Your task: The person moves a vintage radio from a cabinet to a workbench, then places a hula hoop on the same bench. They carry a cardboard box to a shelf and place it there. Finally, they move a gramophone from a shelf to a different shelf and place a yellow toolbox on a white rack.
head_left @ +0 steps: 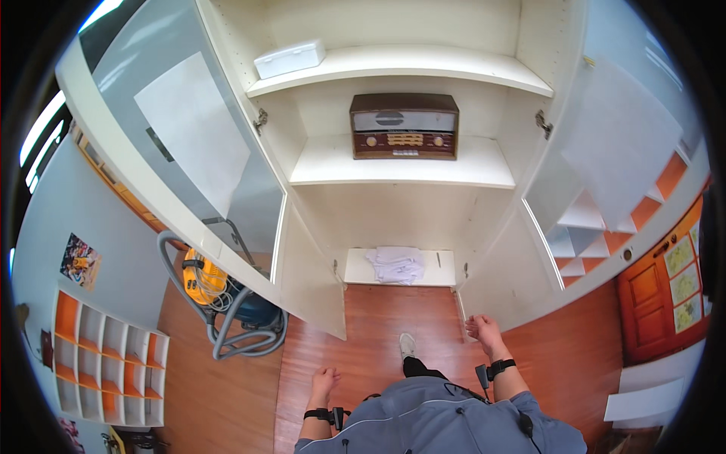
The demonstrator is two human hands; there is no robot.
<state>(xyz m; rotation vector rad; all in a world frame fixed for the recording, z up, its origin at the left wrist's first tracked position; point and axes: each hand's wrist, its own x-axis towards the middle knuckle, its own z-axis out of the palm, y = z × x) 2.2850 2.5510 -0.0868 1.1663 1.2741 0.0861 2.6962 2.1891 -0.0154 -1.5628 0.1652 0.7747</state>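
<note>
A tall cream cupboard [393, 174] is seen with both doors swung wide, standing on a reddish wooden floor [378, 325]. A white flat box [290, 59] is set on the top shelf, a brown old-style radio [404, 126] is placed upright on the middle shelf, and a pile of folded white cloth [395, 265] is laid on the bottom shelf. A vacuum cleaner [227, 303] with a grey hose is parked on the floor behind the left door. An orange and white cubby rack [106, 363] is fixed to the left wall, and an orange door [650, 303] is seen at the right.

The left hand [324, 382] is held low over the floor, its fingers loosely curled; nothing is held or touched. The right hand [484, 329] is raised near the lower edge of the right cupboard door, its fingers [475, 324] half curled and empty; whether the door is touched cannot be told. The cloth pile is found nearest, ahead of both hands and well apart from them. One shoe [407, 345] is planted on the floor between them.
</note>
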